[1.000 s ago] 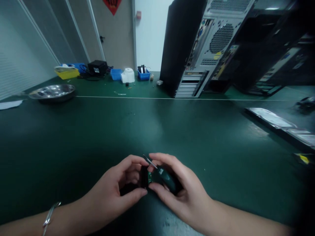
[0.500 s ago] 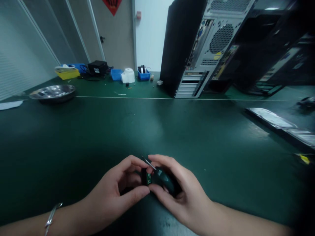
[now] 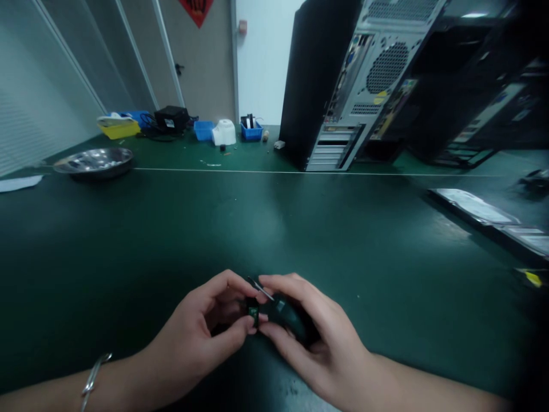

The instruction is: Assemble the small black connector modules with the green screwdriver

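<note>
Near the table's front edge, my left hand (image 3: 210, 326) pinches a small dark part with a green circuit board (image 3: 253, 312) between thumb and fingers. My right hand (image 3: 319, 326) wraps round the dark, rounded handle of a short screwdriver (image 3: 288, 316). The thin metal shaft points up and to the left, its tip close to my left fingertips. Fingertips of both hands nearly meet around the small part, and its far side is hidden by my left fingers.
A black computer tower (image 3: 317, 86) stands at the back of the green table (image 3: 193, 223). Flat metal drives (image 3: 476, 206) lie at right, a shiny metal bowl (image 3: 94, 162) at left. A yellow tray (image 3: 118, 131), a black adapter (image 3: 170, 119) and blue bins (image 3: 251, 132) line the back.
The small part has turned a little in my left fingers, and my left thumb has drawn slightly back to the left. The screwdriver has shifted slightly; my right hand keeps its grip.
</note>
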Available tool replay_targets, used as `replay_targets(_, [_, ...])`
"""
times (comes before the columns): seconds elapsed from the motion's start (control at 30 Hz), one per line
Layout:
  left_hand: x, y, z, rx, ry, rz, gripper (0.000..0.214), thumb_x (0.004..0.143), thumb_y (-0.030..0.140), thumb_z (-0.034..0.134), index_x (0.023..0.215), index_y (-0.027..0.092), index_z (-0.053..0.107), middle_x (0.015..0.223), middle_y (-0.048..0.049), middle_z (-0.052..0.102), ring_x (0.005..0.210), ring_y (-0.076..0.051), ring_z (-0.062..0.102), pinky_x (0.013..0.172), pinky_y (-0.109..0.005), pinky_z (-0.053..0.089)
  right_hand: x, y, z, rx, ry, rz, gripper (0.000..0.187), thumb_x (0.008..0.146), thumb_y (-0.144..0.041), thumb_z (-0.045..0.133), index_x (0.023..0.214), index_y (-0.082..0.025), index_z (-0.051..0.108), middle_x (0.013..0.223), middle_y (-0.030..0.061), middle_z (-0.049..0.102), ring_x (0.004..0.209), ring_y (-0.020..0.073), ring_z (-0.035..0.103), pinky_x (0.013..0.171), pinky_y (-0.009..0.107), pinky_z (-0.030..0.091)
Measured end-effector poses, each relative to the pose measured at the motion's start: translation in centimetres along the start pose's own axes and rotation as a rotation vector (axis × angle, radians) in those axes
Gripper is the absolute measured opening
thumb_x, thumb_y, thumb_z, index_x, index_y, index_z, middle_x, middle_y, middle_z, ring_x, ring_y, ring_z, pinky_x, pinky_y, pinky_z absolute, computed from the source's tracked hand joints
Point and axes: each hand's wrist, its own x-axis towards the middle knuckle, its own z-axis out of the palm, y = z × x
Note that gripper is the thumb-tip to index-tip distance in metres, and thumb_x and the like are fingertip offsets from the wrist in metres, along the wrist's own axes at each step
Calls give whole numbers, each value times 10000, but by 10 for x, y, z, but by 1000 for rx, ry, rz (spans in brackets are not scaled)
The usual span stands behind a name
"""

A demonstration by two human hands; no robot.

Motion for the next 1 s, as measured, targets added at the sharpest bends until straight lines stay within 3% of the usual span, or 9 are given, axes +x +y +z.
replay_targets(0.2, [-1,-3,-2,54,28,-19,115,876,172,634,989,192,632,942,-51,736,886,-185,707,818,-295,573,0,0,-2,52,6,18,465,912,-110,594,1334,-262,472,1076,50,641,972,172,641,856,299,553])
replay_targets(0.43, [1,-2,-4,-41,-2,-43,219,899,226,649,1117,214,630,1093,-62,710,1035,-208,676,919,-315,544,3,3,-2,12,57,26,432,908,-122,594,1312,-245,505,1102,59,641,1005,182,636,860,292,558])
replay_targets(0.57, [1,-5,-8,46,10,-23,334,882,240,679,1209,243,610,1084,-51,700,979,-197,675,897,-307,544,5,4,-5,15,49,41,420,918,-107,560,1314,-241,523,1086,52,649,1003,169,633,877,286,544])
replay_targets(0.77, [0,-4,-15,306,115,114,261,915,256,620,1168,278,676,1216,-42,659,1079,-207,641,891,-272,546,7,5,-10,81,-8,61,348,923,-94,560,1229,-250,613,1052,45,673,936,149,649,820,260,537])
replay_targets(1.0, [0,-4,-21,378,203,128,242,929,264,600,1155,281,683,1202,-31,701,1128,-216,646,964,-299,541,10,5,-12,157,-57,74,354,902,-72,584,1195,-246,679,993,45,710,893,143,676,801,250,537])
